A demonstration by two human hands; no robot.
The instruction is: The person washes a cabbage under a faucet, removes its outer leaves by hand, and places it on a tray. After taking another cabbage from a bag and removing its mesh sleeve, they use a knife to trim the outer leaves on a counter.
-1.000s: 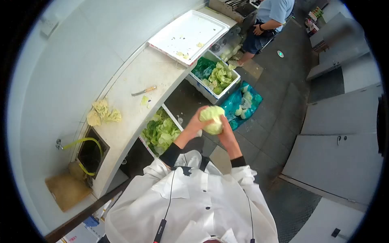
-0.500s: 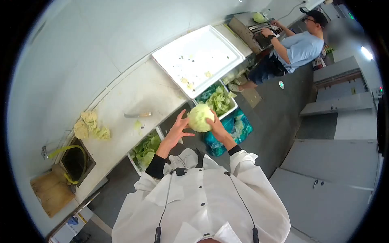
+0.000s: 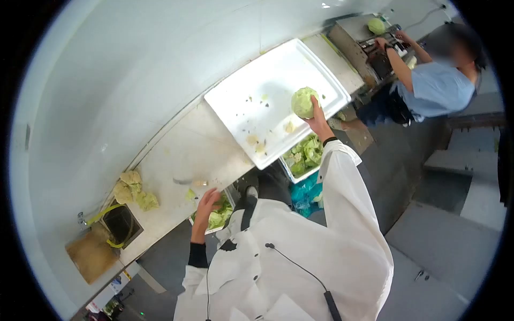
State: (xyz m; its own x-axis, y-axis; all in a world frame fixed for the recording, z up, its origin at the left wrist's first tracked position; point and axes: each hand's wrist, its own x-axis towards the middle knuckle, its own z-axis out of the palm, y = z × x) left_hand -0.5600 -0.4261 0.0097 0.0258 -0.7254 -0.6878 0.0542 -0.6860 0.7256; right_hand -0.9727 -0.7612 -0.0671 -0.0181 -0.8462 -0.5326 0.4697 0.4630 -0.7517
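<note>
A pale green cabbage [image 3: 303, 102] is in my right hand [image 3: 319, 123], which reaches out over the right part of the white tray [image 3: 267, 69]. Its fingers and thumb hold the cabbage from the near side. My left hand [image 3: 206, 207] is empty at the counter's front edge, fingers loosely stretched and slightly blurred. Just beyond those fingertips lies a knife [image 3: 200, 183] with a wooden handle, its blade pointing left on the counter, beside a small green leaf scrap [image 3: 190, 195].
Bins of leaves [image 3: 303, 159] stand below the counter, one partly behind my left hand. Cauliflower-like pieces [image 3: 135, 190] lie near the sink [image 3: 121, 224]. A teal bag [image 3: 307, 195] sits on the floor. A co-worker [image 3: 436, 88] handles equipment at right, near another cabbage [image 3: 376, 25].
My right hand has carried the cabbage away from my body to above the tray. My left hand has come off the cabbage and moved left toward the knife. The view has shifted.
</note>
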